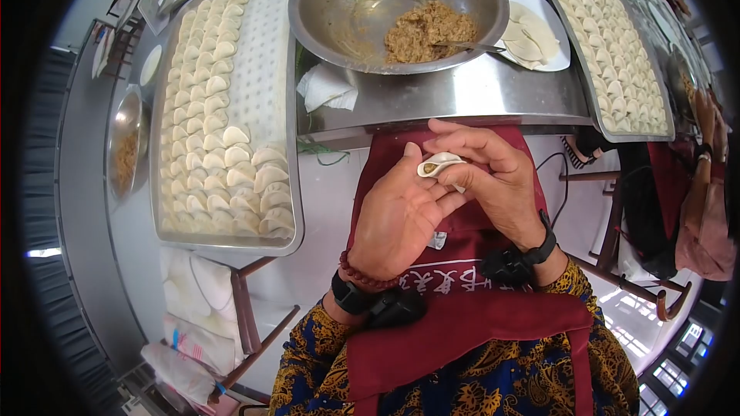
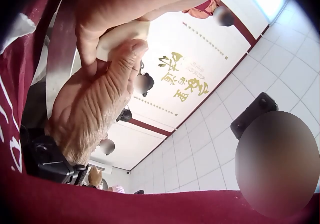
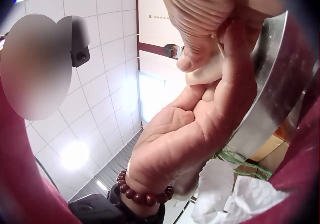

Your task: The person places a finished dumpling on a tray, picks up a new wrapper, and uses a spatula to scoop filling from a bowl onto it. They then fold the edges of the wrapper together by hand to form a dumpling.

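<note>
A half-folded dumpling (image 1: 443,162) is held in front of the red apron, with brown filling showing at its open left end. My left hand (image 1: 401,212), palm up with a beaded bracelet at the wrist, cradles the dumpling from below, thumb beside its open end. From the right, my right hand (image 1: 493,177) pinches the dough edge between thumb and fingers. In the left wrist view the pale dough (image 2: 120,41) shows between the two hands. The right wrist view has the dumpling (image 3: 207,71) partly hidden by fingers.
A steel bowl (image 1: 324,38) holds meat filling (image 1: 428,35) and a spoon. Beside it, a white plate (image 1: 561,58) carries dough wrappers (image 1: 532,38). Trays of dumplings stand left (image 1: 297,208) and right (image 1: 617,137). A crumpled tissue (image 1: 327,88) lies at the table edge. Another person's arm (image 1: 697,177) is far right.
</note>
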Motion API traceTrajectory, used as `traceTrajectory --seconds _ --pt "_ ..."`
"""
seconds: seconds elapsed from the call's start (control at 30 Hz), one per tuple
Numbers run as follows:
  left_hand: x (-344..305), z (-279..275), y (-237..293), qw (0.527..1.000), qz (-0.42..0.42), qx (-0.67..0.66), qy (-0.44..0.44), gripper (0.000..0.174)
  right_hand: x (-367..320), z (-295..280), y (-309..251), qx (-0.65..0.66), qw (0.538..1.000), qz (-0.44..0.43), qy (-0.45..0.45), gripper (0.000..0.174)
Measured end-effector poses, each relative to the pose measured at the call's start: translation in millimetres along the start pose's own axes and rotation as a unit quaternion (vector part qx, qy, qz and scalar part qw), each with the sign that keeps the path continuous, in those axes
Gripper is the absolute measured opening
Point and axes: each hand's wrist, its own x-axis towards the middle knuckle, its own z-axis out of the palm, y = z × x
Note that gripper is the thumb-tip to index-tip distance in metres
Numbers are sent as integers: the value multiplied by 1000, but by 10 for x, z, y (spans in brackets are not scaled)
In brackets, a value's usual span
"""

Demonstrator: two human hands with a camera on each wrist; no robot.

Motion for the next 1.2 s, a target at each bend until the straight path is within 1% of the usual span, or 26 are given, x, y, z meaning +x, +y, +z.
traceTrajectory --seconds 0.07,0.1,0.17,0.3,0.4,0.5,0.57,0.6,0.67,0.7,0.77,0.8,0.87,0.9,0.97,1.0,1.07,1.2 --pt "-22 40 14 999 13 37 7 48 18 -26 40 -69 997 -43 -15 19" --pt "-23 38 14 999 12 37 7 48 31 -46 42 -69 997 -43 -15 19" --pt "-25 33 11 999 24 48 0 48 51 -87 39 -198 970 -129 -60 17" --pt "-35 50 17 997 27 74 -2 50 39 -81 46 -173 976 -123 -42 14" --pt "-28 26 10 995 33 89 -6 51 36 -89 26 -198 970 -131 -52 12" --pt "-23 35 11 994 44 98 11 46 25 -73 26 -168 978 -113 -51 14" --pt "-31 62 19 991 46 123 27 39 22 -85 64 -136 984 -102 -48 20" --pt "-32 59 16 991 46 123 27 39 21 -79 61 -136 984 -102 -48 20" --pt "-29 42 7 988 44 141 38 35 22 -51 44 -142 985 -90 -39 25" --pt "-31 23 8 988 44 141 38 35 16 -29 31 -141 985 -90 -39 25" --pt "-35 -26 14 988 34 147 19 32 -4 11 8 -79 995 -51 -17 26" --pt "-30 -36 10 988 34 147 19 32 -3 -1 10 -79 995 -51 -17 26" --pt "-20 -46 2 990 21 134 27 40 4 -61 24 -157 985 -52 -43 23" --pt "-14 -41 3 990 20 134 28 40 23 -112 56 -157 985 -51 -43 23" --pt "-1 -14 11 994 29 99 -24 53 66 -208 123 -236 956 -142 -106 18" --pt "1 2 15 994 29 99 -24 53 54 -197 122 -236 955 -141 -106 18" --pt "1 25 21 993 21 119 -14 64 19 -162 117 -124 988 -68 -63 16" --pt "19 -44 19 996 -2 86 -26 66 18 -162 91 -127 987 -71 -67 18"
